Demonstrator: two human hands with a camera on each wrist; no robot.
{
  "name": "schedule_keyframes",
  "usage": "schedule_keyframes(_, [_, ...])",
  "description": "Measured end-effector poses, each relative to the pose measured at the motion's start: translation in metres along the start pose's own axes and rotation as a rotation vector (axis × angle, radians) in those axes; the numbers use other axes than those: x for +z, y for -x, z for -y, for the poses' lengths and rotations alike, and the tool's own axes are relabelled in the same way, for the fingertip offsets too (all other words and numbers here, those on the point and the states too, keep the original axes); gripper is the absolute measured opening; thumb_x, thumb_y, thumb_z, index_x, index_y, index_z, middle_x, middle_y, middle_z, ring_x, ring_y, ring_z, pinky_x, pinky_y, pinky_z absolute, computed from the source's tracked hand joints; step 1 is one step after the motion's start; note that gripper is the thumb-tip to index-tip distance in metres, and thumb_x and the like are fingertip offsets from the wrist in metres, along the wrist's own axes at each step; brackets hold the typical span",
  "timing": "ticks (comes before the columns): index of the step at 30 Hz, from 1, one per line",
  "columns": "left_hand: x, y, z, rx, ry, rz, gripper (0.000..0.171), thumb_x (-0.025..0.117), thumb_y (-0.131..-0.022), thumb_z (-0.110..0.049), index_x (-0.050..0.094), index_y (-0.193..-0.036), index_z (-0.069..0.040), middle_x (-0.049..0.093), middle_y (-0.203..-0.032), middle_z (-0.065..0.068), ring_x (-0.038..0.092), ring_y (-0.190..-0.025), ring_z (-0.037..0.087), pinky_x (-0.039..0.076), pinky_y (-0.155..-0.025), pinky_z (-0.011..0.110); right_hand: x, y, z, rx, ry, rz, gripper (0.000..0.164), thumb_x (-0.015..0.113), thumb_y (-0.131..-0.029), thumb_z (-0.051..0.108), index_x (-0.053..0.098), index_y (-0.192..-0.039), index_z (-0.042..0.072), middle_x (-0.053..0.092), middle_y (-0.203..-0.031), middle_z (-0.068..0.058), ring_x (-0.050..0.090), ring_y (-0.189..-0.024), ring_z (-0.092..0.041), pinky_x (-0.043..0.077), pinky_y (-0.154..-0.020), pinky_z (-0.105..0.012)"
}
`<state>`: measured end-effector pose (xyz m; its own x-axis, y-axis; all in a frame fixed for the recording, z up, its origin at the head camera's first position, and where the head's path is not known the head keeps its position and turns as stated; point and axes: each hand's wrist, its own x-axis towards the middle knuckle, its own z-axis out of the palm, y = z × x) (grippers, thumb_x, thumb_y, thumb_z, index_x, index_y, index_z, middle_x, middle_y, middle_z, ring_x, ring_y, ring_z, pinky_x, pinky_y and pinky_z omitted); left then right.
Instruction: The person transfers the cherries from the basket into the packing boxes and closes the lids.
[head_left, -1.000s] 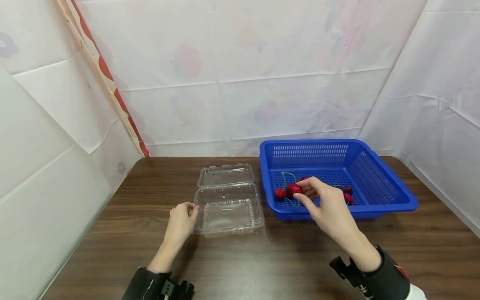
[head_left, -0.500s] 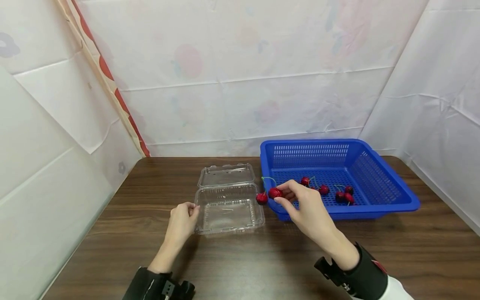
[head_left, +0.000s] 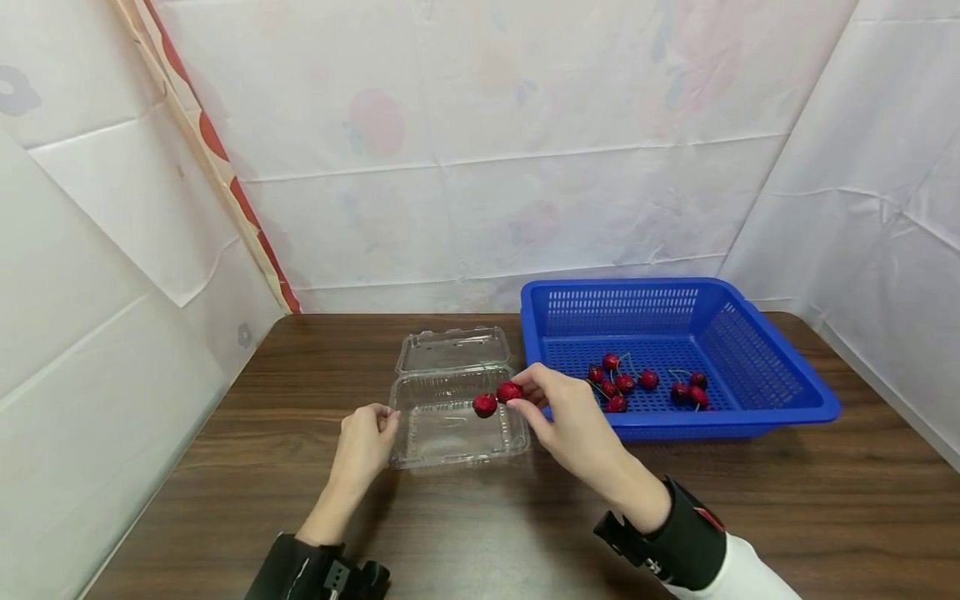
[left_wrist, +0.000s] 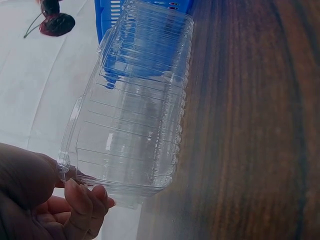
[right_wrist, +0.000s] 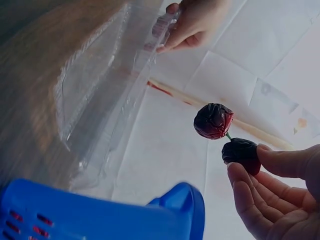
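A clear plastic clamshell box [head_left: 442, 433] stands unfolded on the table, its lid [head_left: 452, 353] lying toward the back wall. My left hand [head_left: 362, 443] pinches the box's left rim between thumb and fingers, as the left wrist view confirms. Between thumb and fingertips my right hand [head_left: 573, 429] holds a dark red cherry [right_wrist: 242, 155]. A second cherry [right_wrist: 213, 121] hangs beside it, joined by a green stem. In the head view this pair is above the right part of the box, apart from it.
Right of the box sits a blue perforated basket [head_left: 783, 410] with several stemmed cherries [head_left: 648, 379] inside. The brown wooden table [head_left: 247, 483] is bounded by white sheeting [head_left: 450, 217] at the back and sides.
My right hand has carried the cherry pair leftward, out of the basket and over its left rim to above the box. The left hand keeps its place on the box.
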<state>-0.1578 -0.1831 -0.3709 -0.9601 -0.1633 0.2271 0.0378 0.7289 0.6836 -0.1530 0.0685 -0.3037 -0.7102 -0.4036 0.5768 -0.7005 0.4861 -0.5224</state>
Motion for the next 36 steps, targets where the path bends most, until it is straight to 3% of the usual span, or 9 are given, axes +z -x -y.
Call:
schedule_keyframes(12, [0.000, 0.001, 0.000, -0.004, 0.002, 0.002, 0.017, 0.052, -0.084, -0.003, 0.060, -0.081, 0.011, 0.048, -0.052, 0.002, 0.041, -0.041, 0.009, 0.033, -0.038, 0.021, 0.025, -0.005, 0.003, 0.017, -0.013, 0.071, 0.012, 0.065, -0.079, 0.006, 0.058, -0.089, 0.005, 0.060, -0.078, 0.000, 0.054, -0.067, -0.006, 0.046, -0.059, -0.018])
schedule_keyframes(22, [0.001, 0.000, 0.001, -0.004, -0.004, -0.004, 0.017, 0.053, -0.083, -0.004, 0.060, -0.081, 0.011, 0.050, -0.052, 0.002, 0.042, -0.040, 0.009, 0.035, -0.038, 0.022, 0.047, -0.003, 0.002, -0.048, 0.088, 0.092, 0.013, 0.066, -0.078, 0.008, 0.056, -0.085, 0.005, 0.057, -0.074, 0.000, 0.049, -0.060, -0.008, 0.040, -0.053, -0.019])
schedule_keyframes(36, [0.000, 0.001, -0.002, -0.021, -0.008, 0.025, 0.020, 0.052, -0.085, -0.005, 0.059, -0.087, 0.013, 0.049, -0.050, 0.000, 0.040, -0.038, 0.008, 0.032, -0.036, 0.022, 0.067, -0.005, -0.008, -0.019, 0.164, 0.219, 0.014, 0.067, -0.078, 0.010, 0.054, -0.081, 0.006, 0.058, -0.072, -0.002, 0.052, -0.063, -0.011, 0.042, -0.055, -0.022])
